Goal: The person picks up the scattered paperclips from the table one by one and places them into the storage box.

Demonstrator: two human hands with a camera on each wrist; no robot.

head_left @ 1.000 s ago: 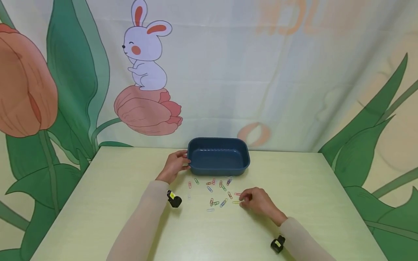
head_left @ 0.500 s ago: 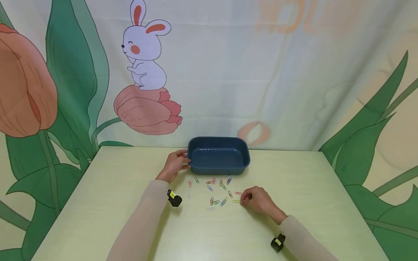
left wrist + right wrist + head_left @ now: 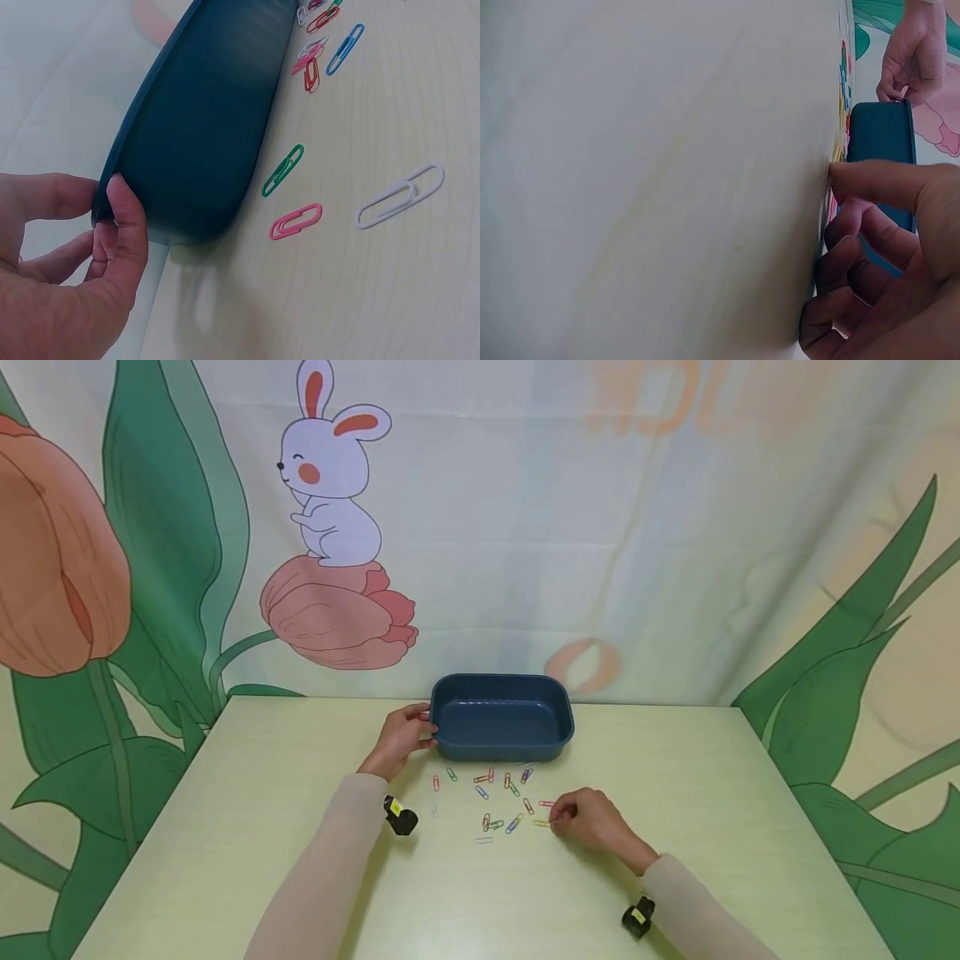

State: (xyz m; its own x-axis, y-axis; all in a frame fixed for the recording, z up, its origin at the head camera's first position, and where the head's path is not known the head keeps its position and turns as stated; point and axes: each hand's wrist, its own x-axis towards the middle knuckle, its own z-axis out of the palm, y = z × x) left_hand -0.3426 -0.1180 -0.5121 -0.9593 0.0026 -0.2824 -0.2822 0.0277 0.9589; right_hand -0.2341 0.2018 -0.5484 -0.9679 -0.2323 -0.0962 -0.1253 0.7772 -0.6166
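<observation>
My left hand holds the left end of a dark blue rectangular tray. In the left wrist view its thumb lies inside the rim and its fingers outside. Lower right, my right hand rests low on the table with bent fingers. Its fingertips are right at the near end of a yellow paper clip, beside a pink paper clip. From the right wrist, the thumb touches down near the table with the other fingers curled below it; I cannot tell whether they pinch the clip.
Several coloured paper clips lie scattered before the tray, among them a green one, a pink one and a white one. The pale table ends at a printed curtain right behind the tray.
My right fingertips have drawn closer together at the yellow paper clip, with only a tiny shift of the hand. My left hand and the tray stay put.
</observation>
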